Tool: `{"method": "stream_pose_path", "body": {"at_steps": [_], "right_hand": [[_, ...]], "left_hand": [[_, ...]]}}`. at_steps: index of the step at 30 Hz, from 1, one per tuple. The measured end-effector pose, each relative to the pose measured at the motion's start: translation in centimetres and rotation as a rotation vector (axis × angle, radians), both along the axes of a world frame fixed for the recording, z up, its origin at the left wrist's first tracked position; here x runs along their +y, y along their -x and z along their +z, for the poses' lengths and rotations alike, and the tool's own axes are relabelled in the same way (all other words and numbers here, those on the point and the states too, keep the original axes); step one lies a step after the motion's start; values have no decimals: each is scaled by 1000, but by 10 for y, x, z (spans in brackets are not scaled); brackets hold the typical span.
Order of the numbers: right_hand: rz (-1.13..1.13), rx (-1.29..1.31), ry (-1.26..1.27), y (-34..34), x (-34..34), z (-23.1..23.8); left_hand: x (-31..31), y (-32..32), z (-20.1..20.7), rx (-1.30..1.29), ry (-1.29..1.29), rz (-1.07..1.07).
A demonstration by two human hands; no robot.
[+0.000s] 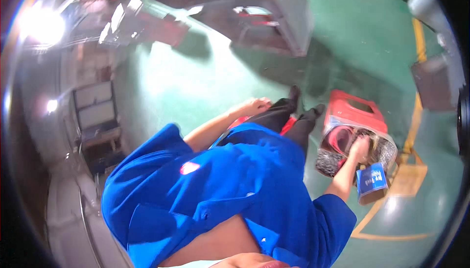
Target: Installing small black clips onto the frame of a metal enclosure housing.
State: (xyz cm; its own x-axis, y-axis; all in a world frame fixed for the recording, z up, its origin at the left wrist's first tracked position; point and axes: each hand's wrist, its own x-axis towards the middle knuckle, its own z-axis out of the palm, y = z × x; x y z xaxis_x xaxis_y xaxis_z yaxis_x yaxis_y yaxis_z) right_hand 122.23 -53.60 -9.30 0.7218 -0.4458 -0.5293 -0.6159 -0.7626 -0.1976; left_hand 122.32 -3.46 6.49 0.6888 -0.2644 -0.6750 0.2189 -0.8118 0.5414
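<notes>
My left hand [255, 105] is over my dark trouser leg [269, 113], its fingers bent and blurred; I cannot tell whether it holds anything. Down at my right side, my right hand [361, 149] reaches into an open container [390, 135] full of mixed items. Its fingers close downward among them, and what they grip is hidden. Beside that hand lies a pink-red ring-shaped roll [340, 139]. Dark, crinkled wrapped material [328, 162] fills the near left part. A red plastic piece [353, 111] with a rectangular opening stands at the container's far side.
A blue box [372, 182] stands by the container's near edge, with a brown carton [410, 179] to its right. Yellow lines [374, 216] mark the green floor [338, 18]. Large grey equipment [284, 13] stands ahead; a dark panel [433, 84] is far right.
</notes>
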Motion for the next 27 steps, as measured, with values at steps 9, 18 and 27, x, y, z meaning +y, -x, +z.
{"method": "stream_pose_path", "body": {"at_steps": [9, 18, 27], "right_hand": [[51, -75, 156, -5, -8, 33], [-137, -798, -230, -33, 29, 144], [163, -1187, -11, -27, 75, 274]], "left_hand": [[-48, -50, 30, 43, 83, -33], [-158, -117, 77, 572, 720, 264], [-350, -87, 98, 1316, 1313, 482]]}}
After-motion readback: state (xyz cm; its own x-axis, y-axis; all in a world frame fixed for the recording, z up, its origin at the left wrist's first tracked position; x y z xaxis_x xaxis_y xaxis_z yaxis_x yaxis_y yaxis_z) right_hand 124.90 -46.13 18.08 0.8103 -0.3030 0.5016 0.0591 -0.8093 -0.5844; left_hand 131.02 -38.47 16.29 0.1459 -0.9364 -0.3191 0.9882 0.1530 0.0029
